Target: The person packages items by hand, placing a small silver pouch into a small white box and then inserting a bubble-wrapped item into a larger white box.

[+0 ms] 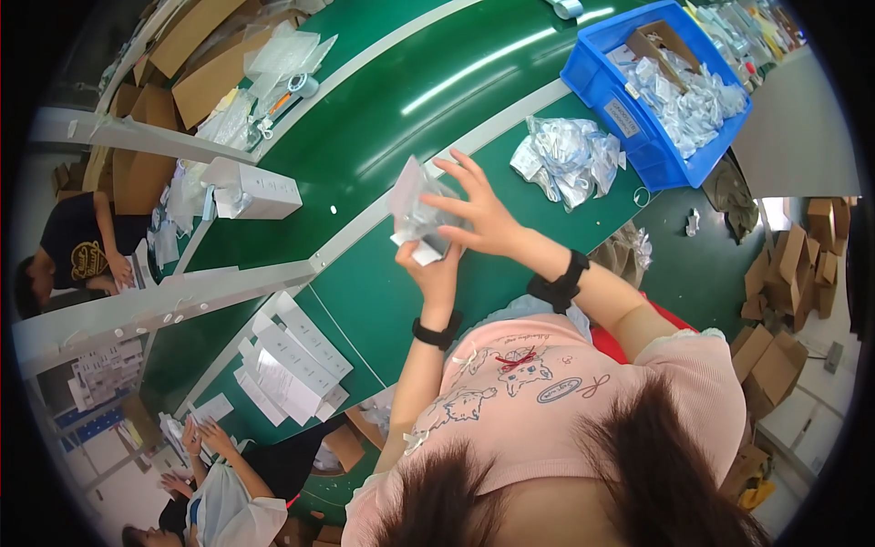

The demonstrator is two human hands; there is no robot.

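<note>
My left hand (430, 263) grips a small white box (404, 189) from below, its thumb against the near side. Greyish clear plastic (421, 217) shows at the box's opening; what is inside cannot be made out. Just to the right, my right hand (480, 211) has its fingers spread, with some fingertips at the plastic. Both hands are above the near edge of the green conveyor. A heap of clear plastic bags with small white contents (570, 159) lies on the green table to the right of my hands.
A blue bin (629, 137) of similar bags stands at the far right. Flat white cartons (290, 360) lie at the left, beside a grey metal frame (173, 296). A white box (255, 190) stands across the conveyor (365, 118). Two co-workers sit at the left.
</note>
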